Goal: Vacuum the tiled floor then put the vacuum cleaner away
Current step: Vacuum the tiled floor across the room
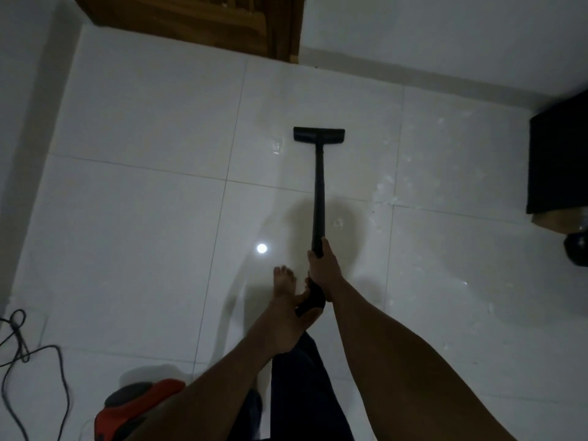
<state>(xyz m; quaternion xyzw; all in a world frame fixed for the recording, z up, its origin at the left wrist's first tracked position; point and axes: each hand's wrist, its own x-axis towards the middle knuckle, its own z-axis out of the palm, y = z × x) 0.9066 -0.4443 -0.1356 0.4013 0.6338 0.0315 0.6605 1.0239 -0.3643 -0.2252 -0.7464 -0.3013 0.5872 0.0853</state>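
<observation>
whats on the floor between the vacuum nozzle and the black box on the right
Pale scraps of debris lie scattered on the tiled floor between the nozzle of the vacuum wand and the black box, in the head view.

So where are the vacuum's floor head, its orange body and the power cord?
floor head [319,135]: head view, middle of the black nozzle bar.
orange body [140,405]: head view, its orange shell, bottom left.
power cord [67,396]: head view, the curved stretch lying on the tiles, far left.
</observation>
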